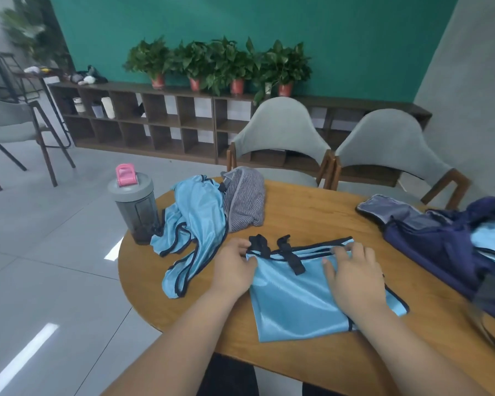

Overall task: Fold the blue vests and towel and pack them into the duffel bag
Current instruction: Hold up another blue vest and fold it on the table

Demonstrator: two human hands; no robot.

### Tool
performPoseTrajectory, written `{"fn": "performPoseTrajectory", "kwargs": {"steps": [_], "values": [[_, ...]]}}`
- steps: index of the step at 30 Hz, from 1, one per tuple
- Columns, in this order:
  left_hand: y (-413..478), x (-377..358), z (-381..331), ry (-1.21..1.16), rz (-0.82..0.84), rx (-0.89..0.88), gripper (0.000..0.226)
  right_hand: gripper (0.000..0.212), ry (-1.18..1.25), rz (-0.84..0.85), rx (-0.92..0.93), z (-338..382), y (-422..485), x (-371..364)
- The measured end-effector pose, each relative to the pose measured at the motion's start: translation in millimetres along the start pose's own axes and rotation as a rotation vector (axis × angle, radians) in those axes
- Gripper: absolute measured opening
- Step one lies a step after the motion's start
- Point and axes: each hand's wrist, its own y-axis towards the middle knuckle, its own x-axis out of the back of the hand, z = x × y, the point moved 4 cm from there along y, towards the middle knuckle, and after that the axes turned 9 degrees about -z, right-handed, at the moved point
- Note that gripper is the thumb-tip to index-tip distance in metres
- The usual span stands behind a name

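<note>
A light blue vest [292, 298] with dark trim lies flat and partly folded on the round wooden table [312, 212]. My left hand [235, 270] pinches its upper left corner near the black straps. My right hand [355, 275] lies on the vest's right side, fingers spread over the top edge. More blue vests [195, 224] sit crumpled at the table's left. A grey striped towel [245, 195] is bunched behind them. The open navy duffel bag [440, 238] lies at the right with blue fabric [489, 241] showing inside.
A grey shaker bottle [136, 207] with a pink cap stands at the table's left edge. Two grey chairs [280, 132] stand behind the table. A low shelf with potted plants [220, 64] runs along the green wall.
</note>
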Motion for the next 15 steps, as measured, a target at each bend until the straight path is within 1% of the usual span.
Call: {"fn": "performPoseTrajectory", "kwargs": {"steps": [1,2,3,5,7,9,12,15], "values": [[2,0,0,-0.009,-0.002,-0.002,0.031,0.031,0.086,-0.089,0.052,11,1,9],[3,2,1,-0.012,-0.015,-0.002,0.031,0.022,0.2,-0.13,0.12,23,2,14],[4,5,4,-0.002,-0.039,-0.011,0.031,0.017,0.323,-0.11,0.191,37,3,16],[6,10,11,0.055,-0.082,-0.051,0.034,0.017,0.487,0.014,0.306,65,4,11],[10,13,17,0.129,-0.083,-0.1,0.035,0.024,0.461,0.09,0.4,85,0,-3],[16,14,19,0.201,-0.026,-0.146,0.034,0.028,0.361,0.058,0.472,94,-8,-17],[25,12,14,0.274,0.115,-0.202,0.032,0.031,0.34,-0.007,0.464,93,-18,-21],[33,7,9,0.366,0.22,-0.251,0.031,0.033,0.335,0.017,0.458,90,-21,-21]]}}
